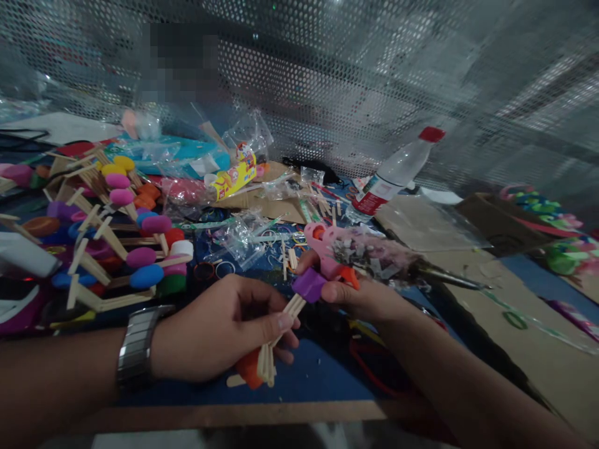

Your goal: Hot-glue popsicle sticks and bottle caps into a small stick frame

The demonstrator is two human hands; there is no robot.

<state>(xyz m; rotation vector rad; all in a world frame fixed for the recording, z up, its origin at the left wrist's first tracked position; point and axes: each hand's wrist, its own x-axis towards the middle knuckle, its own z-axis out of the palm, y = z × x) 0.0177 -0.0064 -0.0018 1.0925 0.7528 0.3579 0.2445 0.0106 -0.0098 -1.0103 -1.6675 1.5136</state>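
Note:
My left hand point(234, 324) is closed round a small bundle of pale wooden craft sticks point(266, 365), tilted, with a purple plastic piece point(309, 285) at the upper end. With thumb and finger, my right hand point(349, 296) pinches that purple piece. Just above the right hand is a stained pink glue gun point(374, 249) with an orange trigger; its dark metal nozzle points right. The hand hides its handle, so whether it is gripped too is unclear. Beneath the left hand, an orange piece point(250, 369) is partly hidden, beside a loose stick point(235, 380).
Left of my hands lies a pile of stick frames point(110, 243) with coloured oval pieces. A tilted plastic bottle point(397, 171) stands behind the glue gun. Farther back are a yellow packet point(236, 176) and clear wrappers. Cardboard point(505, 312) covers the right side; perforated metal mesh point(299, 81) rises behind.

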